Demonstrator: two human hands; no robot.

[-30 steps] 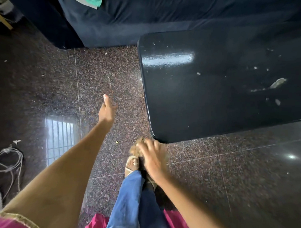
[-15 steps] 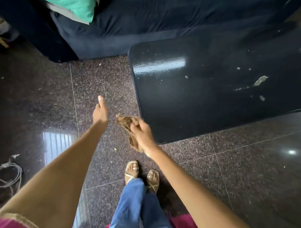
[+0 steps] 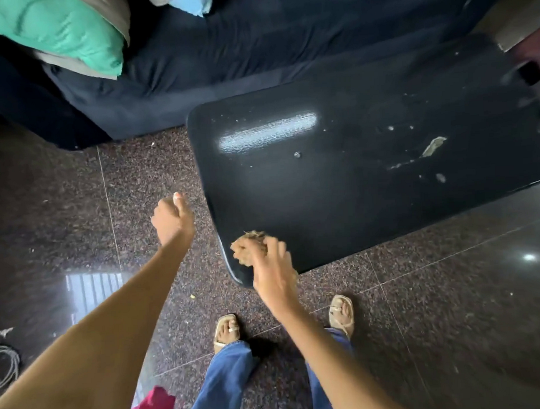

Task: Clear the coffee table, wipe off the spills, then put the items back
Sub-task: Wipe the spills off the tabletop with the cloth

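Nearest you, your right hand (image 3: 269, 267) is bunched around a tan rag (image 3: 247, 246), fingers curled over the top of it, right at the near left corner of the black tabletop (image 3: 339, 208). That rag looks soft, light and floppy, frayed at the edge, so keep it wadded in your palm and press flat; held by a corner it would likely just trail. Your left hand (image 3: 173, 218) hangs out over the floor (image 3: 79, 217) beside the tabletop edge, loosely curled, thumb up, holding nothing. Further out, the glossy surface looks slick, so the rag should glide. Past the middle lie the pale spill patch (image 3: 433, 146), a streak and scattered droplets, well apart from your rag. Beyond that, the dark sofa (image 3: 257, 45) with its green cushion (image 3: 54, 31).
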